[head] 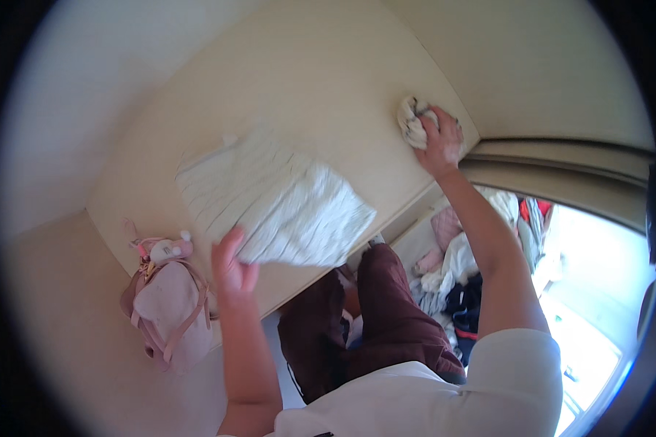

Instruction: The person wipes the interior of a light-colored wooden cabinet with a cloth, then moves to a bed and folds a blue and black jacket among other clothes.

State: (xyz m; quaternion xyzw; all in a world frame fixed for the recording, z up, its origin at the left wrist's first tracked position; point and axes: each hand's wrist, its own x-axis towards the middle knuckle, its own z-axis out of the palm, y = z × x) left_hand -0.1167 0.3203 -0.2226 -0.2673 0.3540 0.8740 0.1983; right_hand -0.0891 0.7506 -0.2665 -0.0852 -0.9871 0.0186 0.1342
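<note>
My left hand (234, 265) grips the near edge of a white cloth (290, 207) with thin dark stripes, the thumb lying on top. The cloth spreads out flat over a cream wooden panel (328, 104), and I cannot tell whether it touches that surface. Farther off to the right, my right hand (441, 139) is closed over a bunched cream cloth (411, 125) with dark marks, close to the panel's right corner. The fingers and palm hide part of that bundle.
Left of my forearm is a small pink backpack (169, 311) with a plush charm (169, 250). A jumbled heap of clothes (459, 273) lies below the panel on the right. Dark rails (557, 158) run along the right side, near a bright window (585, 349).
</note>
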